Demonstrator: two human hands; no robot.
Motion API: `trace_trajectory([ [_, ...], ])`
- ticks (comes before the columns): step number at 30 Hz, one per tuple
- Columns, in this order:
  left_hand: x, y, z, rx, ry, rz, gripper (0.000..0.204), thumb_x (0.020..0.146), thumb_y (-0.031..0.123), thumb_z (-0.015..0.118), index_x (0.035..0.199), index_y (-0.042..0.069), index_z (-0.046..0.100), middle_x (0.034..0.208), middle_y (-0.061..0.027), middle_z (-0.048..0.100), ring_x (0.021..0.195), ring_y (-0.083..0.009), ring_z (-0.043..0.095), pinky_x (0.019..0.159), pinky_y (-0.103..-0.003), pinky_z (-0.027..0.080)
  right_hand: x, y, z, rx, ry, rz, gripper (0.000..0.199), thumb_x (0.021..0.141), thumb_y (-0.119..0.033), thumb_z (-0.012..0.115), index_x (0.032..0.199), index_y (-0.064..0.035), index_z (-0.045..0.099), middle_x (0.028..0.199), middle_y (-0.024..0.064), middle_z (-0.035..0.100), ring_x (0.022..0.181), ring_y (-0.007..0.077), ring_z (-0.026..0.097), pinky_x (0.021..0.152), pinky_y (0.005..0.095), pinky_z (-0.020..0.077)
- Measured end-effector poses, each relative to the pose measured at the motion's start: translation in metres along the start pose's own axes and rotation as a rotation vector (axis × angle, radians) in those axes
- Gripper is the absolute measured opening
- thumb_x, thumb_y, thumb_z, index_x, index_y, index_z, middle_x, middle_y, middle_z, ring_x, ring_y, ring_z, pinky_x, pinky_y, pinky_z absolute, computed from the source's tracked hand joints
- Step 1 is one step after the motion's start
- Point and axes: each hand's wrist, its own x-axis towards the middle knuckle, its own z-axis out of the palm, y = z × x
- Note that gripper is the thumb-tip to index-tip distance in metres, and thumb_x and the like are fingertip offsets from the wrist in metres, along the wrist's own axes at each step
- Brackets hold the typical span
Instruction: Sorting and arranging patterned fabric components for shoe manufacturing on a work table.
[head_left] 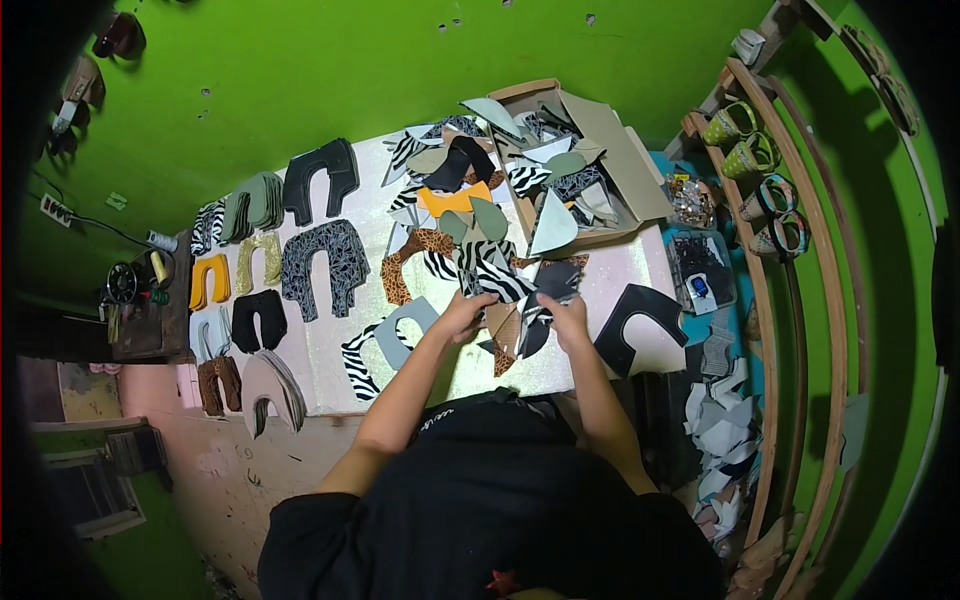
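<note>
both hands sit close together, left hand (463,312) pinching a zebra-print piece (497,280), right hand (566,308) gripping a black piece (556,281), loose pile just beyond them

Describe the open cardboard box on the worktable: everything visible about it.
The cardboard box is brown, shallow and rectangular, lying open at the far right part of the worktable, near the green wall. Its lid flap folds out to the right, plain inside. It is heaped with cut shoe-upper pieces in zebra print, grey, black and pale green, which spill over its left edge into the loose pile on the table. A pale pointed piece leans on its near wall. Neither hand touches it.
</note>
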Motion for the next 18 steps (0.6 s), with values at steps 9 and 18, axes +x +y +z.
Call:
trace_trajectory([
  [9,-0.022,0.011,-0.051,-0.24,-0.146,0.126,0.026,0.08,0.006,0.059,0.104,0.007,0.049,0.087,-0.0042,0.061,0.077,-0.0148,0.062,0.065,-0.031,0.055,-0.063,-0.019,0.051,-0.155,-0.139,-0.341,0.04,0.069,-0.01,0.072,0.102,0.0004,0.052,0.084,0.0032,0.06,0.074,0.0113,0.057,0.065,0.0237,0.0473],
  [18,0.019,0.128,0.041,-0.168,-0.276,0.385,0.026,0.081,0.009,0.061,0.103,0.007,0.047,0.091,-0.0053,0.059,0.081,-0.0154,0.061,0.068,-0.032,0.054,-0.025,-0.165,0.062,-0.339,0.254,-0.864,0.032,0.07,-0.014,0.067,0.095,0.0005,0.055,0.087,0.0124,0.056,0.078,0.0242,0.056,0.07,0.034,0.0446],
])
